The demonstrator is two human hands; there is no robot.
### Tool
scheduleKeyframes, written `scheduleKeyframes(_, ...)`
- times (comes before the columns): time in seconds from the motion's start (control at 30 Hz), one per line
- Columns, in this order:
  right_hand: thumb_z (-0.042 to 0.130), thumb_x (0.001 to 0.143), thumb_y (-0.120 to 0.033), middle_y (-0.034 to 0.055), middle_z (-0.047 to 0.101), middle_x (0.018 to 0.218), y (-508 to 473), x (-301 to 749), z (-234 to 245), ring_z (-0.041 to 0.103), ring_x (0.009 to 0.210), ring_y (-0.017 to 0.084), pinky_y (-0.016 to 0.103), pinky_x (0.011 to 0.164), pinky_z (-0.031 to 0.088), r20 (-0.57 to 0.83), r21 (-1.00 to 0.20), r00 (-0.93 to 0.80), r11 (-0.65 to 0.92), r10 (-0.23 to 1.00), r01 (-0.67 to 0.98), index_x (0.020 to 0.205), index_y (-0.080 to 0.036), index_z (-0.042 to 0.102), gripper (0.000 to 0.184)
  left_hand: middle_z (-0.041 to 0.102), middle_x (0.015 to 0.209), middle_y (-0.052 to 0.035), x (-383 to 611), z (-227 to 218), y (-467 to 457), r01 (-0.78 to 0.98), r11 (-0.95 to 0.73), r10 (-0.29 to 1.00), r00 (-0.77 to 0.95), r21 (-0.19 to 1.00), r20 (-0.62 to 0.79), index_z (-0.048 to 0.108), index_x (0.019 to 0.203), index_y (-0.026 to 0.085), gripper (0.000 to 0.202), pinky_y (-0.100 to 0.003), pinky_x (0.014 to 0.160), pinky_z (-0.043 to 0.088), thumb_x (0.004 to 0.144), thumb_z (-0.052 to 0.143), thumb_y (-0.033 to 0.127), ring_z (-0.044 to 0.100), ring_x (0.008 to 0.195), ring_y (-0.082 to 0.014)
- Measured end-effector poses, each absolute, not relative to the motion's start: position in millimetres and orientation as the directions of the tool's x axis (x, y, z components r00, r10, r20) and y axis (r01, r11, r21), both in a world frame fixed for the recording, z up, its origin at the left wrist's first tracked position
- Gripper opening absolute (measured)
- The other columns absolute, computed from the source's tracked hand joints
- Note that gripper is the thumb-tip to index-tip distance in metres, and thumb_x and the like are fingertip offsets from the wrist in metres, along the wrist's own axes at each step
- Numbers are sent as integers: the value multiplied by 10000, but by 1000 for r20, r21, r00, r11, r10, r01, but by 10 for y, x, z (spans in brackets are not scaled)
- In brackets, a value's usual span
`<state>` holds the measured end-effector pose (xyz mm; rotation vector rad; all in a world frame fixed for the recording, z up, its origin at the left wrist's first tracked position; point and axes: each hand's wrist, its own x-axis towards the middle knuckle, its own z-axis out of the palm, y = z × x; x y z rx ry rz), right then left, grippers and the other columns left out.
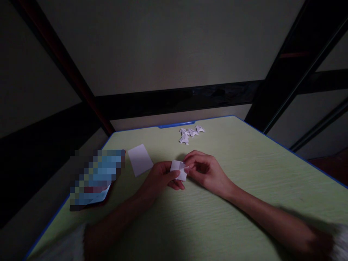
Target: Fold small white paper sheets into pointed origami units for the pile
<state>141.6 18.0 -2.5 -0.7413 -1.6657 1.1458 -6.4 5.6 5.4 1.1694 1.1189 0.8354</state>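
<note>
A small white folded paper (179,169) sits just above the green table (244,181), held between both hands. My left hand (160,177) pinches its left edge with thumb and fingers. My right hand (203,170) pinches its right edge, fingers curled over the fold. A flat white paper sheet (140,159) lies on the table just left of my left hand.
Several small folded white paper figures (190,133) lie near the table's far edge. A blurred blue object (95,177) rests at the left edge. The table has a blue rim (176,125). Dark bed-frame bars (285,72) and a pale wall stand behind.
</note>
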Motion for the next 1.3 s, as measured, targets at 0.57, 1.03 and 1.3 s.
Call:
scheduleKeyframes(0.57, 526, 685, -88, 63, 515, 804, 174, 1469, 26, 516, 664, 123, 272, 553, 435, 417, -879, -430, 476, 801, 36, 652, -138, 637, 126, 594, 488, 14, -61, 74, 50, -5, 249, 936, 257, 968, -240, 577, 644, 100, 95, -185, 425, 416, 612, 572, 189, 550, 401, -88)
scheduleKeyframes(1.03, 514, 673, -44, 53, 501, 804, 176, 1479, 28, 513, 659, 107, 254, 559, 440, 436, -869, -459, 495, 774, 10, 666, -127, 631, 143, 599, 480, -2, -114, 64, 80, -25, 273, 905, 345, 962, -248, 582, 628, 93, 155, -191, 423, 419, 623, 589, 247, 551, 403, -99)
scheduleKeyframes(1.3, 528, 666, -52, 46, 485, 814, 173, 1438, 7, 491, 604, 76, 224, 535, 422, 400, -906, -412, 422, 819, -42, 641, -121, 591, 96, 600, 486, 10, -126, 26, 82, -28, 226, 932, 298, 974, -208, 586, 638, 97, 168, -181, 427, 423, 613, 617, 260, 550, 406, -89)
